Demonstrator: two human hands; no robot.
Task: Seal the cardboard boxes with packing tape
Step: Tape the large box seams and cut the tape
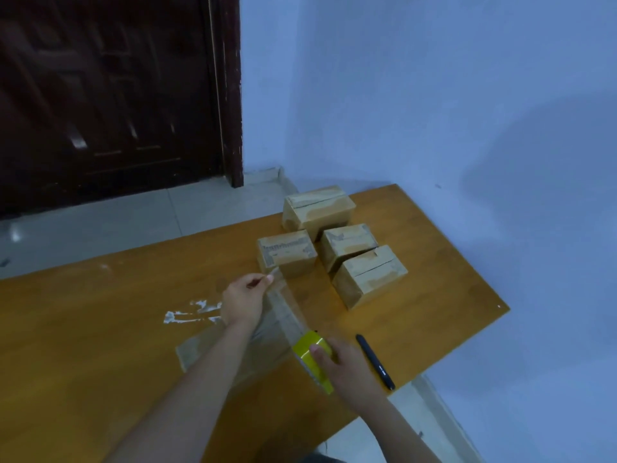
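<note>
A cardboard box (213, 352) lies in front of me on the wooden table (100, 329), mostly hidden by my forearms. My right hand (347, 365) grips a yellow roll of packing tape (312, 359) at the box's near right end. A clear strip of tape (283, 312) stretches from the roll over the box. My left hand (243, 299) pinches the strip's free end at the far side. Several small cardboard boxes stand beyond: one (287, 253) just past my left hand, one (349, 243) right of it, one (370, 275) nearer, one (317, 207) farthest.
A black pen (375, 360) lies on the table to the right of my right hand, near the edge. White smears (192, 312) mark the tabletop left of my left hand. A dark door (110, 95) and tiled floor lie beyond the table; a blue wall stands to the right.
</note>
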